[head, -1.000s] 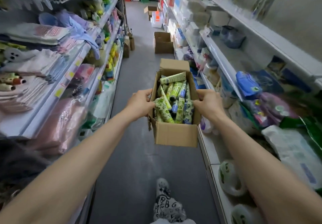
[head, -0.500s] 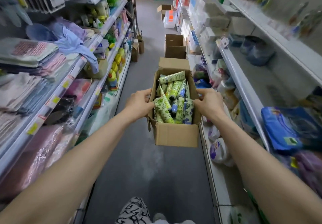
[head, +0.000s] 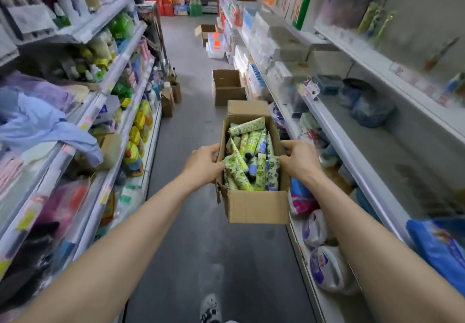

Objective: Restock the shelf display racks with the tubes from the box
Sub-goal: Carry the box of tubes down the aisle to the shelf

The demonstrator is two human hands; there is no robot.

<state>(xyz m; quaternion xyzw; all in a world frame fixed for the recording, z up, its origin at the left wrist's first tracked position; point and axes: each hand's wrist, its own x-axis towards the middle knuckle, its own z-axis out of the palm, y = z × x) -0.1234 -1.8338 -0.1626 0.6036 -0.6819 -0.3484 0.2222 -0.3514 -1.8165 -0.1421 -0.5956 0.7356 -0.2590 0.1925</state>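
An open cardboard box (head: 258, 208) is carried in front of me above the aisle floor. It is filled with several green and blue patterned tubes (head: 251, 158), most lying lengthwise, one across the far end. My left hand (head: 202, 163) grips the box's left wall, thumb over the rim. My right hand (head: 298, 160) grips the right wall the same way. Both arms stretch forward.
Stocked shelves line both sides of a narrow grey aisle. Cardboard boxes stand on the floor ahead: one (head: 227, 87) by the right shelving, small ones (head: 171, 98) on the left, another (head: 207, 32) farther on. Bagged goods (head: 324, 267) lie on the right bottom shelf.
I have walked forward along the aisle; the shelves slid past and the floor boxes came nearer. Both hands keep the same hold on the box.
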